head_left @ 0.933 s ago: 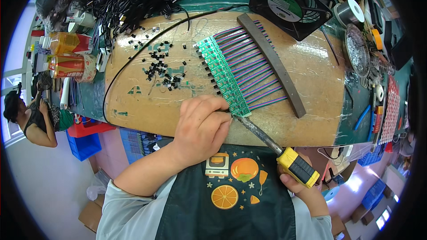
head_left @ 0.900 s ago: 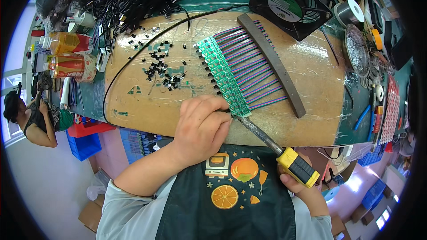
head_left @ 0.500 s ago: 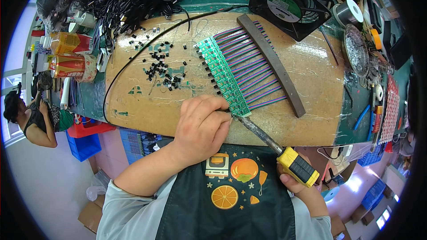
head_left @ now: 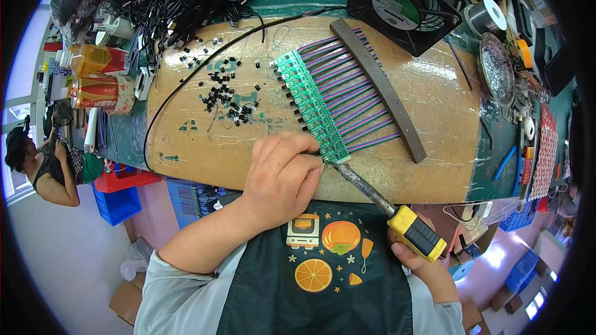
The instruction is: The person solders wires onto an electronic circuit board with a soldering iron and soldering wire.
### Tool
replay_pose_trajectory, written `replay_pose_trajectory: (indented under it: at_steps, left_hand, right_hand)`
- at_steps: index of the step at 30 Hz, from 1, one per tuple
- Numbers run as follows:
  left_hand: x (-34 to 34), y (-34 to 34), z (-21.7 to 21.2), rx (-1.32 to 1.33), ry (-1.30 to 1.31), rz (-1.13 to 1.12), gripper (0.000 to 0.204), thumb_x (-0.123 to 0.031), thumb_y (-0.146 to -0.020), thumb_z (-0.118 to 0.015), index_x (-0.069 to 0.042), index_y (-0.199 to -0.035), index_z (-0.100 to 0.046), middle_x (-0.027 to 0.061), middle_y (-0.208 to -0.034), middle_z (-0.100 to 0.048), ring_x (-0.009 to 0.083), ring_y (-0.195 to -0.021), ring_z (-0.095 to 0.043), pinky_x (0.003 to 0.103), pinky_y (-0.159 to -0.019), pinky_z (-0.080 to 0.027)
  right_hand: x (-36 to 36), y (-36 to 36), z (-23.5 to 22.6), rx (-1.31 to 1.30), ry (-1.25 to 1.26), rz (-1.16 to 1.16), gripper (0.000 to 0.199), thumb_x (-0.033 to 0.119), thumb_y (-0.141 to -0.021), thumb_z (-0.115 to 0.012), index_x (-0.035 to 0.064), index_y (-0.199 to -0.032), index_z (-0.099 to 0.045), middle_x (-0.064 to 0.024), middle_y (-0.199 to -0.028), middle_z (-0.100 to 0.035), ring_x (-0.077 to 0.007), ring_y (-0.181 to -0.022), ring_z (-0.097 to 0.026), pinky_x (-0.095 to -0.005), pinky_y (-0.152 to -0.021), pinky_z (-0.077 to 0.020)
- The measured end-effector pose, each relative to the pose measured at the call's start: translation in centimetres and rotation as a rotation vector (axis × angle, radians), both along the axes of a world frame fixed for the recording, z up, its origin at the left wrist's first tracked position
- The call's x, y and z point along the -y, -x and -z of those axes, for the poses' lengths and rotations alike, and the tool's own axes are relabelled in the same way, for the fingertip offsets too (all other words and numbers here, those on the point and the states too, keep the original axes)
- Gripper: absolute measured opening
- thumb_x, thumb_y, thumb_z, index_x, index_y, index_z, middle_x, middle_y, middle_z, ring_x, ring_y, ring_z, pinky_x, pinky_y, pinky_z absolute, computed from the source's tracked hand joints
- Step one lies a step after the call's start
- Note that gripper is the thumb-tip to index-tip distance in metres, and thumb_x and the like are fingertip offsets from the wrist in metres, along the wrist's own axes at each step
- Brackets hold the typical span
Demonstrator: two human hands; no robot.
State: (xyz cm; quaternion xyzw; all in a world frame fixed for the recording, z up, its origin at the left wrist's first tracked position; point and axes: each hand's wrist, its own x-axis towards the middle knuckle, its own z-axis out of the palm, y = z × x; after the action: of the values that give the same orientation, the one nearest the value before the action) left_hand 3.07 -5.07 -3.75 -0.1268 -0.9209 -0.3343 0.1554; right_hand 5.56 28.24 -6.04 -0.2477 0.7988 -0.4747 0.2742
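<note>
A green circuit board panel (head_left: 307, 102) lies slantwise on the brown work board, with black three-legged parts along its left edge and striped ribbon wires (head_left: 357, 90) running out to the right. A dark curved bar (head_left: 382, 90) rests across those wires. My left hand (head_left: 279, 177) is closed at the panel's near end, its fingertips pinched together; what they hold is hidden. My right hand (head_left: 406, 251), partly hidden, grips the yellow and black handle of a soldering iron (head_left: 419, 232). The iron's tip touches or nearly touches the panel's near corner, beside my left fingertips.
Loose black components (head_left: 226, 99) are scattered at left on the work board (head_left: 180, 136). A black cable (head_left: 158, 111) curves around them. Black wires (head_left: 198, 0) heap up behind, near a fan (head_left: 403, 6). A solder spool (head_left: 487, 17) and metal dish (head_left: 496, 68) stand right. Another person (head_left: 53, 164) is far left.
</note>
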Motion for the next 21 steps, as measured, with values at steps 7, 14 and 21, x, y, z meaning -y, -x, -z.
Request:
replay_pose_trajectory:
  at_steps: [7, 14, 21]
  left_hand:
    - [-0.1, 0.0, -0.1, 0.007, 0.004, -0.004, 0.021, 0.0, -0.071, -0.076, -0.007, -0.087, -0.064, 0.0083, -0.105, -0.064, 0.0297, -0.097, -0.061, 0.04, -0.084, -0.044]
    - [0.0, -0.1, 0.0, -0.001, 0.003, -0.005, 0.021, 0.0, -0.071, -0.076, -0.007, -0.088, -0.064, 0.0084, -0.105, -0.064, 0.03, -0.097, -0.061, 0.04, -0.083, -0.044]
    - [-0.2, 0.2, -0.1, 0.008, 0.0, 0.007, 0.021, 0.0, -0.071, -0.076, -0.007, -0.088, -0.064, 0.0088, -0.104, -0.064, 0.0302, -0.097, -0.062, 0.04, -0.083, -0.044]
  right_hand:
    - [0.2, 0.0, -0.2, -0.028, 0.014, 0.037, 0.03, 0.038, -0.08, -0.073, 0.0104, -0.092, -0.067, -0.01, -0.078, -0.062, -0.034, -0.067, -0.062, -0.0416, -0.058, -0.0481]
    - [0.1, 0.1, -1.2, 0.174, 0.056, 0.106, 0.029, 0.035, -0.082, -0.072, 0.0075, -0.089, -0.066, -0.0093, -0.077, -0.062, -0.0309, -0.062, -0.062, -0.0383, -0.057, -0.0495]
    - [0.3, -0.3, -0.7, 0.151, 0.217, 0.214, 0.027, 0.031, -0.082, -0.074, 0.0064, -0.079, -0.063, -0.0072, -0.066, -0.056, -0.0278, -0.055, -0.057, -0.0356, -0.053, -0.0462]
